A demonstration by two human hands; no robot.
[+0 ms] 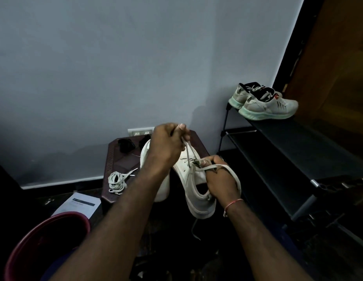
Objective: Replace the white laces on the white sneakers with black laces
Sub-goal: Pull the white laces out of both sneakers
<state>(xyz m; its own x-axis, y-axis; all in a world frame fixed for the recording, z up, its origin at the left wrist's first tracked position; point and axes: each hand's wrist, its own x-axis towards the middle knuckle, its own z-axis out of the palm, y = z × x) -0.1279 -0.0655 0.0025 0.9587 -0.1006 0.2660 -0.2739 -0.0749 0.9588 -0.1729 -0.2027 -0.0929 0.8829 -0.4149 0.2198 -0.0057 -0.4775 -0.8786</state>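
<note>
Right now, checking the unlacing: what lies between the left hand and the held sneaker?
In the head view, a white lace stretches from the left hand down to the eyelets of the sneaker.

A plain grey-blue wall [115,57] fills the upper left and centre of the frame, dimly lit and darkest toward its lower left. A white skirting board [61,182] runs along its foot above a dark floor [54,194]. A white socket plate [140,131] sits low on the wall, just behind a small dark brown table [117,161]. At right stands a black shoe rack [288,142] with a pair of pale running shoes [268,106] on its top shelf. Brown wooden panelling [339,67] fills the upper right. A dark red bucket [54,226] sits lower left, beside a sheet of paper [77,205].
</note>
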